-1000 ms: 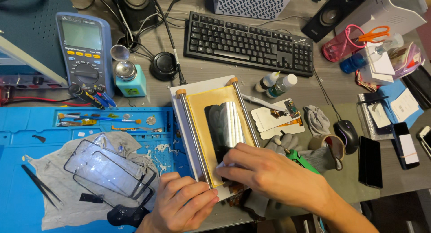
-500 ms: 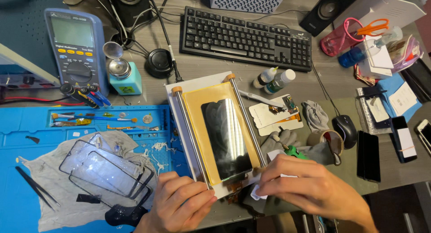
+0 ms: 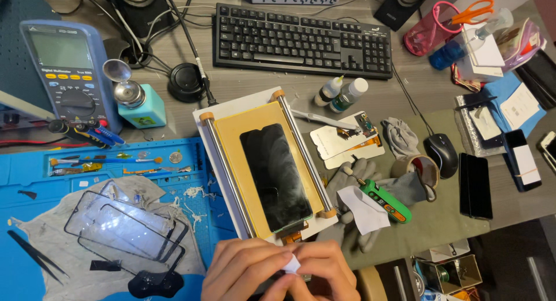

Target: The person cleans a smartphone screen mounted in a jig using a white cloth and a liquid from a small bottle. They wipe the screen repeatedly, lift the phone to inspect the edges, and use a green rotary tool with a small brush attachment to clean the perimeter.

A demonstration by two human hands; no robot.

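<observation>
At the near edge of the desk (image 3: 405,98), the left hand (image 3: 243,272) and right hand (image 3: 324,275) meet, both pinching a small white wipe (image 3: 291,265). Just beyond them, a dark phone screen (image 3: 275,176) lies on a yellow pad (image 3: 231,133).

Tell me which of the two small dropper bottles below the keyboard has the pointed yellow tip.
The left bottle, lying closer to the laminating jig. Its neighbour, the right bottle, ends in a wide flat white cap instead.

You are at what appears an electronics repair workshop: multimeter (image 3: 66,69), blue repair mat (image 3: 35,173), phone screen (image 3: 274,176) in a jig.
</observation>
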